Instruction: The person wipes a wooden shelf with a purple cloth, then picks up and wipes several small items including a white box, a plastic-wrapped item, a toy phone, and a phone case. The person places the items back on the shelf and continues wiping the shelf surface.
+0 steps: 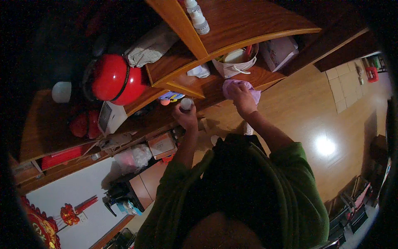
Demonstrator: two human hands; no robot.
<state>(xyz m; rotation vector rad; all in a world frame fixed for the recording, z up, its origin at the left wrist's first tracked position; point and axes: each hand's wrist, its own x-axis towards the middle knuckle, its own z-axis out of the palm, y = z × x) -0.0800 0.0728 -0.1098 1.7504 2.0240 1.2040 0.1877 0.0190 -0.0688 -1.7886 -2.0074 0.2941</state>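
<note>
My left hand (186,118) grips a small whitish translucent container (187,103), seen from its end, in front of the lower shelf. Whether it is a bottle or a cup, I cannot tell. In my right hand (245,101) is a bunched purple cloth (254,93), at the front edge of the wooden shelf (214,95). Just beyond the cloth stands a white basket (227,70) with a rope handle, holding several items. A crumpled white piece of tissue or cloth (199,71) lies to the basket's left.
Two white-capped bottles (200,25) stand on the upper shelf. A glossy red helmet-like object (119,81) sits at left, above a white box (112,117). Right of the basket is a pale box (278,51). Flattened cardboard (345,85) lies on the wooden floor (298,115).
</note>
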